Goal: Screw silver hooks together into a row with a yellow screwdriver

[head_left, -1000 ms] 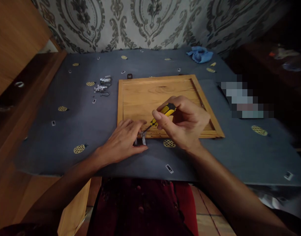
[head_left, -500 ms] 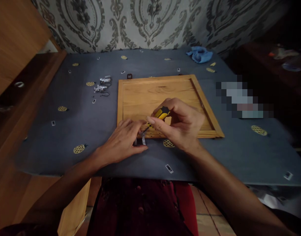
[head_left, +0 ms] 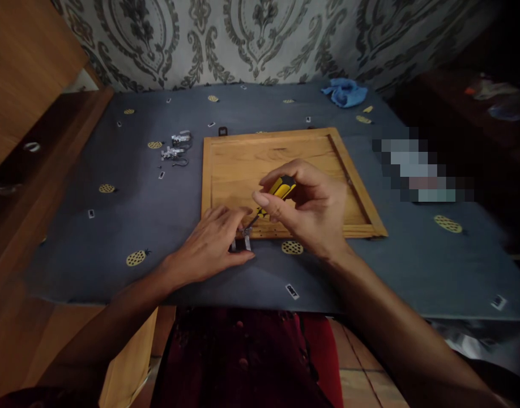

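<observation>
A yellow and black screwdriver [head_left: 282, 187] is pinched between the thumb and fingers of my right hand [head_left: 315, 207]. Its shaft slants down to the left, and the tip meets a small metal fitting [head_left: 248, 242] at the near edge of a framed wooden panel [head_left: 243, 164]. My left hand [head_left: 209, 241] grips this fitting from the left, fingers on the panel's edge and thumb at the near side. Those fingers partly cover the fitting, so its full shape and any screw are hidden. The panel lies flat on the cloth-covered table [head_left: 179, 215].
Loose metal latches [head_left: 175, 152] with hooks lie left of the panel. Behind it sit small dark fittings [head_left: 222, 131]. A blue cloth [head_left: 345, 93] is crumpled at the back right, and a blurred-out object [head_left: 415, 170] lies to the right. A patterned curtain hangs behind.
My right hand has shifted slightly, its fingers rising and re-gripping around the screwdriver handle, which has turned a little. My left hand and the panel stay in place.
</observation>
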`<state>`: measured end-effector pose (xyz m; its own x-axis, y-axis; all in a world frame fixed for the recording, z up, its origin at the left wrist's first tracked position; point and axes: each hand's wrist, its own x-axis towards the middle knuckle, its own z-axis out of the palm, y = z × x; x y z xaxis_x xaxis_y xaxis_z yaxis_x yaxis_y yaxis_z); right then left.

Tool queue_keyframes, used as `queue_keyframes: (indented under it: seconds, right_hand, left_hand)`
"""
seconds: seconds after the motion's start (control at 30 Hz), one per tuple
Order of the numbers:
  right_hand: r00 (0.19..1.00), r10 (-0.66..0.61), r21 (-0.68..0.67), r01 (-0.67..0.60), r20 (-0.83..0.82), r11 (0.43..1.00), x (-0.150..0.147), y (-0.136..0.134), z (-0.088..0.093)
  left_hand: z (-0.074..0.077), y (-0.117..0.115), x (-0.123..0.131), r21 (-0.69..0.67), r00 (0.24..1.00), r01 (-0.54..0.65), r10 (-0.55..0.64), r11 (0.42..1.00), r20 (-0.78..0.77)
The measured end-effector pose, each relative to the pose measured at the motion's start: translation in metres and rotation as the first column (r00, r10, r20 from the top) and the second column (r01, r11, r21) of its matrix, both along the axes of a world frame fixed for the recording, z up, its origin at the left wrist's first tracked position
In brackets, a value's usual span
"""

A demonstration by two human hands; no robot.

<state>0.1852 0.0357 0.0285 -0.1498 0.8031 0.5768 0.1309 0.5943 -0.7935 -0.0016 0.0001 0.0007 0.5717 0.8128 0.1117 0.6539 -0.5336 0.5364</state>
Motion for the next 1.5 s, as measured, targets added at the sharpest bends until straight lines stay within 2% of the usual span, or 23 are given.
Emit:
queue_keyframes:
  seconds: [0.07, 0.13, 0.3, 0.53, 0.73, 0.87, 1.1, 1.3, 1.5]
  right_hand:
    - [0.996, 0.091, -0.052, -0.09, -0.001, 0.995, 0.003, -0.001, 0.003]
    - [0.992, 0.123, -0.067, -0.122, 0.002, 0.99, 0.004, -0.002, 0.005]
    - [0.996, 0.087, -0.016, -0.087, -0.021, 0.996, 0.005, -0.003, 0.002]
    - [0.999, 0.017, 0.21, -0.024, 0.034, 0.977, 0.005, -0.001, -0.006]
    - [1.0, -0.01, 0.211, 0.01, -0.003, 0.977, 0.002, 0.0, -0.014]
    - [0.999, -0.008, 0.226, 0.015, -0.033, 0.974, 0.001, -0.002, -0.011]
    - [0.974, -0.141, 0.151, 0.168, -0.175, 0.974, 0.002, -0.008, 0.004]
    - [0.992, -0.082, 0.082, 0.09, -0.099, 0.993, -0.001, -0.006, -0.002]
    - [0.992, -0.072, -0.007, 0.071, -0.1, 0.997, -0.003, -0.006, -0.004]
  left_hand:
    - [-0.001, 0.0, 0.0, 0.0, 1.0, 0.002, -0.002, 1.0, -0.003]
    - [-0.001, 0.0, 0.0, 0.005, 1.0, 0.001, -0.001, 1.0, -0.003]
    - [-0.002, 0.0, -0.001, 0.026, 1.0, 0.003, -0.003, 1.0, -0.005]
    - [-0.002, -0.001, -0.001, 0.037, 1.0, 0.01, -0.01, 0.999, 0.0]
    - [-0.002, -0.001, -0.001, 0.021, 1.0, -0.004, 0.004, 1.0, -0.01]
    - [-0.002, -0.001, -0.001, 0.019, 1.0, 0.002, -0.002, 1.0, 0.008]
    - [-0.001, 0.0, -0.001, -0.001, 1.0, 0.006, -0.006, 1.0, 0.005]
    - [0.0, 0.0, 0.0, 0.001, 1.0, -0.002, 0.002, 1.0, -0.005]
    - [0.0, -0.001, 0.0, 0.028, 1.0, 0.007, -0.007, 1.0, -0.026]
